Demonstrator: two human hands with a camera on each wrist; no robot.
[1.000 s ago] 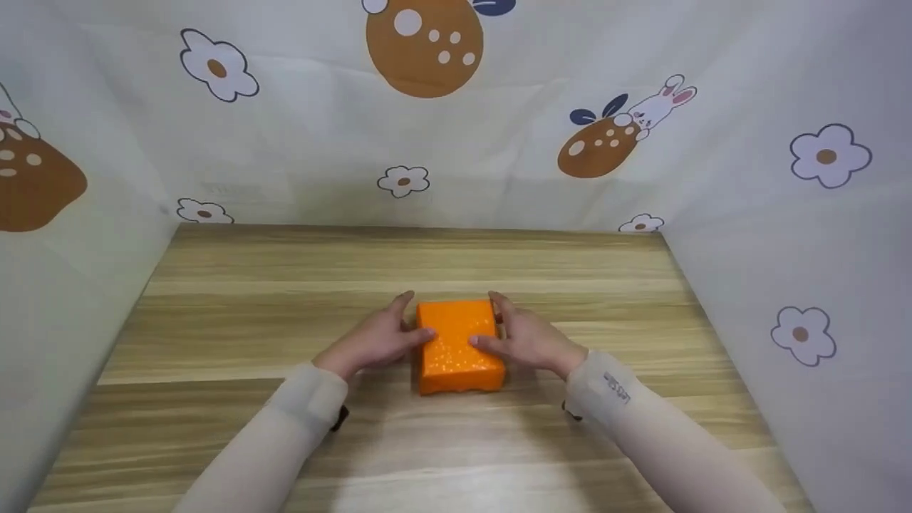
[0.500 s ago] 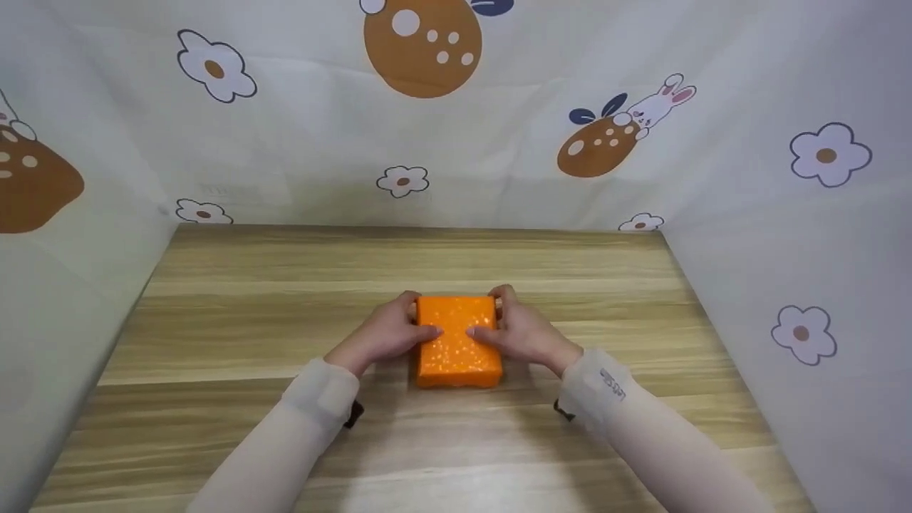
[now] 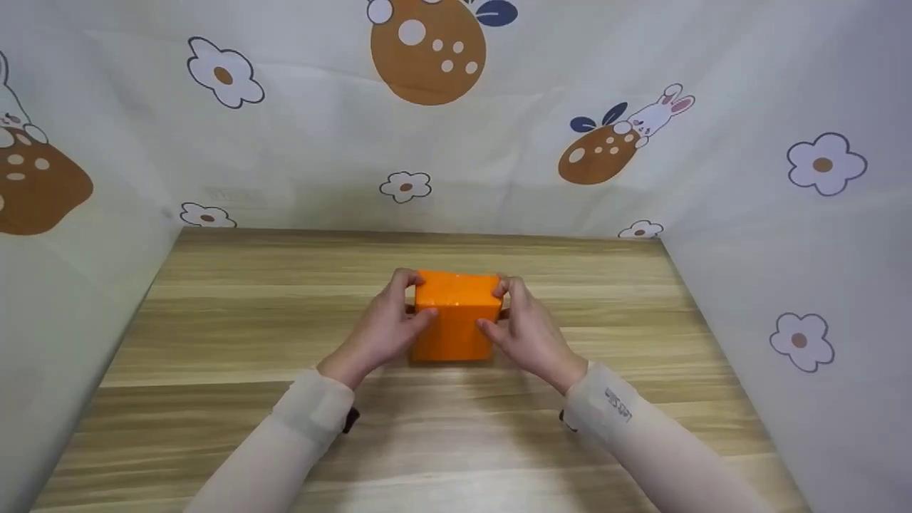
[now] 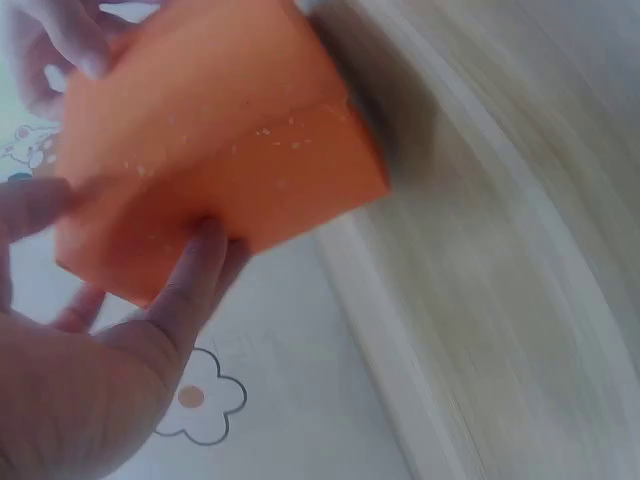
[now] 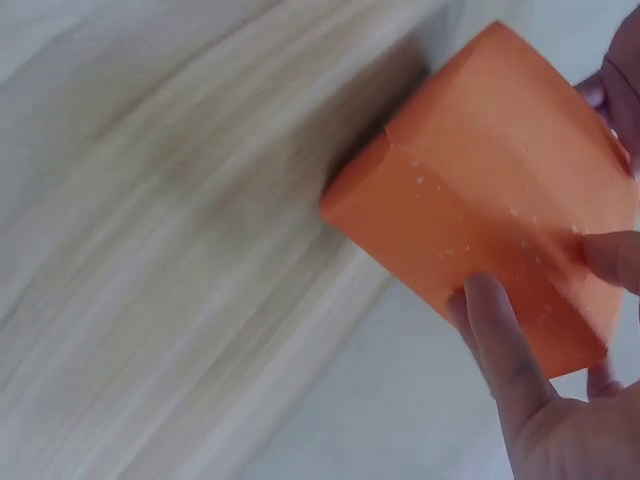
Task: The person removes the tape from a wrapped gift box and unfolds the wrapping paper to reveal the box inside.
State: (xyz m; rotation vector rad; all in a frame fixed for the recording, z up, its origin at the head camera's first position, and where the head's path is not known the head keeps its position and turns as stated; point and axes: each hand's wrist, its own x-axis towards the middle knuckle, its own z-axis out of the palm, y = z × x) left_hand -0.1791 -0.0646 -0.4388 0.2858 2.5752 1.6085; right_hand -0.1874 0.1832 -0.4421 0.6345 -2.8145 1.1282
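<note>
An orange box, speckled with small pale flecks, stands tipped up at the middle of the wooden table, its lower edge close over the boards. My left hand grips its left side, thumb on the near face and index finger over the top corner. On the opposite side my right hand holds it the same way. The left wrist view has the box between both hands, the left fingers spread along its side. In the right wrist view, the right thumb and fingers press against the box's side.
Wood-grain table surrounds the box. A pale cloth printed with flowers, rabbits and brown fruit hangs behind and along both sides of the table.
Both hands have closed in on the box. It lay flat with its flecked face up; now it is tipped up, a plain face toward me, and its top edge sits farther away.
</note>
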